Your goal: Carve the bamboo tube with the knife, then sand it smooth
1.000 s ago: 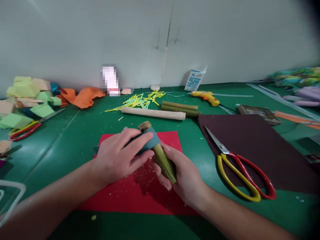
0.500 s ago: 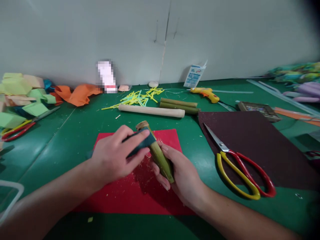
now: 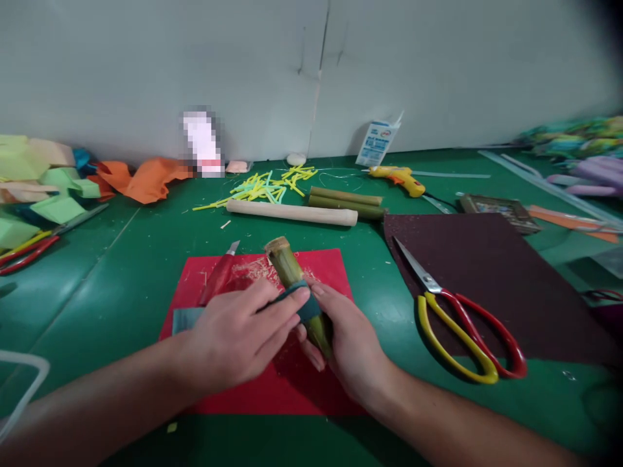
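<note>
My left hand (image 3: 243,331) pinches a dark green strip of sandpaper (image 3: 310,307) that wraps over a short green bamboo tube (image 3: 286,263). The lower half of that tube rests in the curled fingers of my right hand (image 3: 350,340); it slants with its cut end up and away from me. Beneath both hands lies a red sheet (image 3: 228,399) strewn with pale shavings. A red-handled craft knife (image 3: 219,280) lies on the sheet beyond my left hand, and a grey-teal piece (image 3: 187,320) pokes out beside that wrist.
Large scissors (image 3: 438,295) lie right of my hands on a dark brown sheet (image 3: 487,259). Farther back are a pale stick (image 3: 292,213), green bamboo pieces (image 3: 348,201), yellow strips (image 3: 265,188) and a yellow glue gun (image 3: 399,179). Coloured paper (image 3: 53,178) and second scissors (image 3: 32,253) sit left.
My left hand has slid the sandpaper down the bamboo tube, toward my right hand. More of the tube's upper end shows, and the craft knife has come into sight.
</note>
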### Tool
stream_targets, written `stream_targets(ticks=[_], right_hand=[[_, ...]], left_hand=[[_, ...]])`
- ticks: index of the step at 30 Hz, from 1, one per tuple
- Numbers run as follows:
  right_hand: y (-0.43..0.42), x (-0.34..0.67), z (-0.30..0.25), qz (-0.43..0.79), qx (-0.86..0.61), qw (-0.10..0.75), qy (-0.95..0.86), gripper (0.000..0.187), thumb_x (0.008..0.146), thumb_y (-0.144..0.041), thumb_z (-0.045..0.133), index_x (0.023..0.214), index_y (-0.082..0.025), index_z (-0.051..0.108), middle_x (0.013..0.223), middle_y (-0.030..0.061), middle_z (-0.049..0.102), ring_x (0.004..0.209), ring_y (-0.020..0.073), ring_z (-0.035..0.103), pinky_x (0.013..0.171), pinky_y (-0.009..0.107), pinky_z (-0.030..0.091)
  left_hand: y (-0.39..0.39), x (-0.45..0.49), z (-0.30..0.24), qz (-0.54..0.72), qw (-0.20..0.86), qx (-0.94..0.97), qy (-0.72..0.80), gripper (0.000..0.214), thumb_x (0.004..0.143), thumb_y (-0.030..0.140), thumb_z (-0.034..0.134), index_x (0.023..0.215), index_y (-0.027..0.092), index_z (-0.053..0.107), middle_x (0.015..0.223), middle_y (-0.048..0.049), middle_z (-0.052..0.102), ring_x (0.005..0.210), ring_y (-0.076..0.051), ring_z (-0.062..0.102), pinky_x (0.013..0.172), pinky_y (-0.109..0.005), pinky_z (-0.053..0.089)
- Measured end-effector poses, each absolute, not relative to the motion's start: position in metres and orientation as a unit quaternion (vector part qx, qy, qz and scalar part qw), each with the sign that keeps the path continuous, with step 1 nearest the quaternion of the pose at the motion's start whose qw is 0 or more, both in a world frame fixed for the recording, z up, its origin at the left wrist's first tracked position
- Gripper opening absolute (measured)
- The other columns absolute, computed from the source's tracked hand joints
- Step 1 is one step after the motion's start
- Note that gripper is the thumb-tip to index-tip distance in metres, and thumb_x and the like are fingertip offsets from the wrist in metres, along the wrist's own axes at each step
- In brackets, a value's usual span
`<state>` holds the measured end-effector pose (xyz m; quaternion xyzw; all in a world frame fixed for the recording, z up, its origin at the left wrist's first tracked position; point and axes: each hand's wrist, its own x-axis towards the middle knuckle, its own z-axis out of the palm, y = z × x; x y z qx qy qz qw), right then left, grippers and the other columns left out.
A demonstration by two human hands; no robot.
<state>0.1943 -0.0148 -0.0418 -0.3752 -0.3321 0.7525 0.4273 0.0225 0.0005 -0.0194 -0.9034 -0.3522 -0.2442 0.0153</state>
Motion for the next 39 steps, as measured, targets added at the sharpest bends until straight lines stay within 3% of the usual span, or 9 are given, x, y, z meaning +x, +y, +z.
stream_targets(ticks=[6,14,17,20,25,29,33,37,39], right_hand=[[-0.0167,0.1909,-0.0427,0.748,-0.379,0.429,-0.336,0.028,0.088,-0.038,0.035,0.074,-0.019,0.050,0.051,-0.0039,0.052,0.030,0.0064,0.039,0.031,0.019,0.027],[-0.0151,0.1913,-0.0482,0.768,-0.376,0.422,-0.301,0.030,0.088,-0.037,0.032,0.094,-0.019,0.055,0.051,-0.0031,0.053,0.030,0.0075,0.039,0.030,0.019,0.028],[-0.0164,0.1906,-0.0493,0.758,-0.387,0.445,-0.277,0.037,0.086,-0.043,0.034,0.105,-0.019,0.055,0.050,-0.0034,0.053,0.033,0.0091,0.041,0.029,0.018,0.031],[-0.0180,0.1895,-0.0501,0.757,-0.389,0.440,-0.286,0.048,0.086,-0.053,0.032,0.107,-0.017,0.056,0.051,-0.0022,0.054,0.033,0.0085,0.040,0.029,0.018,0.032],[-0.0186,0.1886,-0.0498,0.742,-0.420,0.438,-0.284,0.049,0.086,-0.057,0.033,0.105,-0.018,0.057,0.049,-0.0034,0.053,0.033,0.0086,0.041,0.028,0.017,0.031],[-0.0154,0.1875,-0.0475,0.742,-0.425,0.430,-0.289,0.045,0.088,-0.052,0.031,0.092,-0.017,0.059,0.047,-0.0035,0.052,0.030,0.0069,0.038,0.029,0.017,0.030],[-0.0119,0.1871,-0.0498,0.743,-0.428,0.428,-0.287,0.042,0.088,-0.050,0.031,0.079,-0.018,0.057,0.046,-0.0037,0.051,0.030,0.0075,0.038,0.028,0.017,0.028],[-0.0099,0.1881,-0.0515,0.746,-0.425,0.408,-0.310,0.042,0.089,-0.045,0.030,0.068,-0.018,0.053,0.048,-0.0026,0.052,0.029,0.0059,0.038,0.029,0.017,0.029],[-0.0097,0.1888,-0.0511,0.745,-0.432,0.402,-0.312,0.040,0.089,-0.041,0.030,0.066,-0.018,0.053,0.047,-0.0027,0.052,0.028,0.0061,0.038,0.029,0.018,0.028]], left_hand=[[0.0006,0.0202,-0.0211,-0.262,-0.007,-0.883,-0.390,0.035,0.088,0.023,0.047,0.123,0.019,0.052,0.082,-0.0032,0.053,0.069,-0.012,0.054,0.057,-0.022,0.046],[-0.0014,0.0208,-0.0210,-0.255,-0.009,-0.883,-0.393,0.035,0.089,0.020,0.046,0.123,0.017,0.051,0.082,-0.0040,0.053,0.069,-0.011,0.052,0.055,-0.021,0.044],[-0.0036,0.0222,-0.0206,-0.231,-0.048,-0.904,-0.356,0.038,0.089,0.020,0.044,0.126,0.019,0.048,0.080,-0.0028,0.052,0.064,-0.010,0.051,0.053,-0.020,0.043],[-0.0021,0.0215,-0.0205,-0.247,0.006,-0.883,-0.398,0.037,0.088,0.020,0.046,0.125,0.021,0.050,0.082,-0.0029,0.053,0.070,-0.012,0.053,0.058,-0.022,0.046],[-0.0022,0.0218,-0.0225,-0.235,-0.054,-0.905,-0.351,0.038,0.089,0.020,0.042,0.126,0.016,0.048,0.080,-0.0032,0.051,0.062,-0.011,0.049,0.051,-0.021,0.043],[0.0005,0.0208,-0.0237,-0.258,-0.019,-0.876,-0.407,0.037,0.090,0.020,0.044,0.126,0.018,0.049,0.084,-0.0036,0.051,0.072,-0.013,0.051,0.060,-0.023,0.044],[0.0015,0.0215,-0.0269,-0.218,-0.065,-0.899,-0.374,0.037,0.090,0.021,0.041,0.126,0.018,0.048,0.084,-0.0032,0.052,0.063,-0.010,0.049,0.052,-0.021,0.042],[0.0039,0.0209,-0.0282,-0.266,-0.023,-0.870,-0.414,0.034,0.090,0.020,0.043,0.122,0.018,0.052,0.077,-0.0021,0.050,0.070,-0.012,0.050,0.062,-0.024,0.045],[0.0046,0.0204,-0.0280,-0.248,-0.053,-0.877,-0.408,0.035,0.090,0.021,0.042,0.124,0.018,0.050,0.082,-0.0032,0.052,0.070,-0.012,0.051,0.060,-0.023,0.044]])
